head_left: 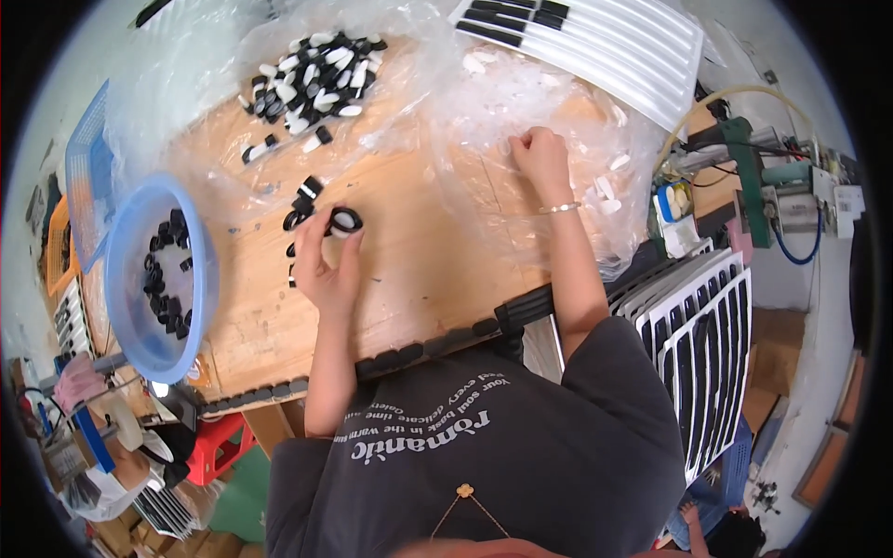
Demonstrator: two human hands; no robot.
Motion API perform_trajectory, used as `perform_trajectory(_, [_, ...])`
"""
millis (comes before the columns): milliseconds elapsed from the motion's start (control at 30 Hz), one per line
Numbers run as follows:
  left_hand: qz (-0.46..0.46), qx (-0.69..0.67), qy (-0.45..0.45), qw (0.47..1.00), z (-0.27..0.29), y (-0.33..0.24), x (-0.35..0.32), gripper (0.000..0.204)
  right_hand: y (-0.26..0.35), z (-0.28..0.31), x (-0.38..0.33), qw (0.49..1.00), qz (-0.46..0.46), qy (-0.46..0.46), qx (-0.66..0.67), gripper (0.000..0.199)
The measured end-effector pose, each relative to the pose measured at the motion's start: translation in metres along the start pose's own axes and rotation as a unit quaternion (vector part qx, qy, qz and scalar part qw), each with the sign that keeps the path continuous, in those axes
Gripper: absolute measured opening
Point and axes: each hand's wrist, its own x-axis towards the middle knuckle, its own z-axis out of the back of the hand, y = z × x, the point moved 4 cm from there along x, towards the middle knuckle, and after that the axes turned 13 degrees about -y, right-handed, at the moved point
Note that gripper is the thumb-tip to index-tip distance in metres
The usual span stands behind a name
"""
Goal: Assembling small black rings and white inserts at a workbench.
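Observation:
My left hand (pixel 326 265) is over the middle-left of the wooden table (pixel 419 260), thumb and fingers closed around a round black cap with a pale inner face (pixel 346 221). Just beyond and beside it lie several loose black pieces (pixel 304 200), some banded with white. Farther right, my right hand (pixel 542 163) is curled with its fingertips together above a clear plastic bag (pixel 474 200). What those fingertips hold, if anything, is too small to make out. Small white oval pieces (pixel 606 191) rest on the plastic to the right of this hand.
A heap of black and white pieces (pixel 321 79) covers plastic at the far left. On the left stands a blue basin (pixel 209 270) with black pieces inside. White slotted trays (pixel 623 46) lie at the far right; more racks (pixel 707 344) stand beside my right arm. Black padding (pixel 400 356) lines the near edge.

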Motion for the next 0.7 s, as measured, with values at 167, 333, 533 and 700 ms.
perform_trajectory(167, [0.005,-0.029,0.042,0.999,-0.006,0.002,-0.001,0.045,0.007,-0.003,-0.007,0.999,0.02,0.033,0.009,0.014])
perform_trajectory(333, [-0.01,-0.019,0.094,0.995,-0.009,0.006,-0.007,0.047,0.085,0.031,-0.034,0.927,-0.111,0.104,0.342,0.009])
perform_trajectory(533, [-0.005,-0.053,0.109,0.993,-0.014,-0.001,-0.007,0.04,0.164,0.038,-0.087,0.861,-0.023,0.246,0.445,0.005])
perform_trajectory(700, [-0.102,-0.026,0.122,0.987,-0.009,-0.009,-0.004,0.042,0.178,0.048,-0.087,0.904,0.1,0.21,0.358,0.005])
